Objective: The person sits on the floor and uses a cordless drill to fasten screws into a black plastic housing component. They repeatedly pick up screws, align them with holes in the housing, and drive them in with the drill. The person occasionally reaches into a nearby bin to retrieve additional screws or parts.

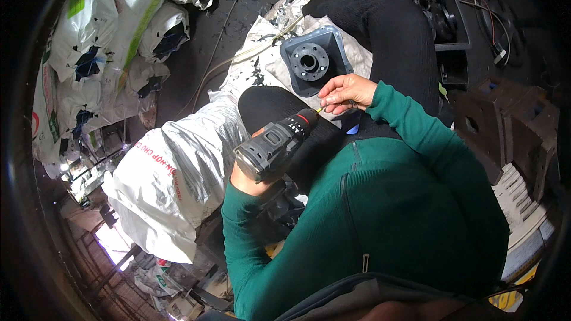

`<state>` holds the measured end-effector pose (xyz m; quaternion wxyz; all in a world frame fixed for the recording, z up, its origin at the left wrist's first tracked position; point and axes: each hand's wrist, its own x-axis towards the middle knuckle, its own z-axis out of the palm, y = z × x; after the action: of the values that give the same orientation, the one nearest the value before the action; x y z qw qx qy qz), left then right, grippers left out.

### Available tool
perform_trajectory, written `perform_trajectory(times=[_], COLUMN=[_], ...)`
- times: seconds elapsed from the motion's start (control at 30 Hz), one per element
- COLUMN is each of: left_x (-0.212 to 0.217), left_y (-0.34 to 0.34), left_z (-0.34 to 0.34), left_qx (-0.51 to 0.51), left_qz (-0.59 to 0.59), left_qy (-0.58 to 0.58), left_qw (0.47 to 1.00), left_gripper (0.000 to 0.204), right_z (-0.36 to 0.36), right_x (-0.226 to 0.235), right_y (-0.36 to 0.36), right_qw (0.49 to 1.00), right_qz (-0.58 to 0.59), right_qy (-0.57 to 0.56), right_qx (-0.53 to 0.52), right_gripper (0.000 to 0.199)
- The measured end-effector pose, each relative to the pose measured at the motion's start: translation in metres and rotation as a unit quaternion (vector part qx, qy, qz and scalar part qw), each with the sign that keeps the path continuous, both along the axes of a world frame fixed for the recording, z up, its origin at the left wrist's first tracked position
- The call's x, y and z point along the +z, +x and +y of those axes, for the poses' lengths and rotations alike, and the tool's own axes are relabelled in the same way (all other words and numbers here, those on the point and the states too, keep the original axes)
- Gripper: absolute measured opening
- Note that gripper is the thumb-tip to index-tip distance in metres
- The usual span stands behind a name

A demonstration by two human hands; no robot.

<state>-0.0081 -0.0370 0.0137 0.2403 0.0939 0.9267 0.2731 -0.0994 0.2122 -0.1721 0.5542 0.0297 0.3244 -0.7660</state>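
My left hand [250,185] is closed round the grip of a black and grey cordless drill [275,146], mostly hidden beneath its body. The drill lies across above my left thigh, its red-ringed chuck toward my right hand. My right hand [350,91] pinches at the thin yellowish tip in front of the chuck; whether it holds the bit or a small screw on it is too small to tell. Just beyond my fingers, between my legs, sits a dark grey square housing [346,59] with a round, holed flange [308,62] facing up.
A pale woven sheet [269,53] lies under the housing. A grey bin [464,24] with black round parts stands at far right, near brown metal blocks [496,116]. Stuffed white sacks [89,18] pile at left, and a large white sack [157,184] is by my left leg.
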Motion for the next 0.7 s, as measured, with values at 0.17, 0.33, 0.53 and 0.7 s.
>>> perform_trajectory(times=[0.17,0.33,0.53,0.7], left_x=[-0.002,-0.018,-0.039,-0.044], left_y=[-0.013,-0.051,-0.097,-0.117], left_z=[0.003,0.0,0.003,0.011], left_qx=[0.004,0.022,0.053,0.062], left_qz=[0.014,0.051,0.059,0.01], left_qy=[0.015,0.012,0.04,0.037], left_qw=[1.0,0.998,0.996,0.997], left_gripper=[0.048,0.031,0.033,0.039], right_z=[-0.002,-0.006,-0.054,-0.062], right_x=[-0.009,-0.04,-0.084,-0.105], right_y=[-0.009,-0.01,-0.024,-0.021], right_qw=[0.999,0.966,0.894,0.92], right_qz=[-0.037,-0.096,0.067,0.08], right_qy=[-0.01,0.174,0.248,0.257], right_qx=[0.0,-0.165,-0.368,-0.286], right_gripper=[0.037,0.035,0.033,0.029])
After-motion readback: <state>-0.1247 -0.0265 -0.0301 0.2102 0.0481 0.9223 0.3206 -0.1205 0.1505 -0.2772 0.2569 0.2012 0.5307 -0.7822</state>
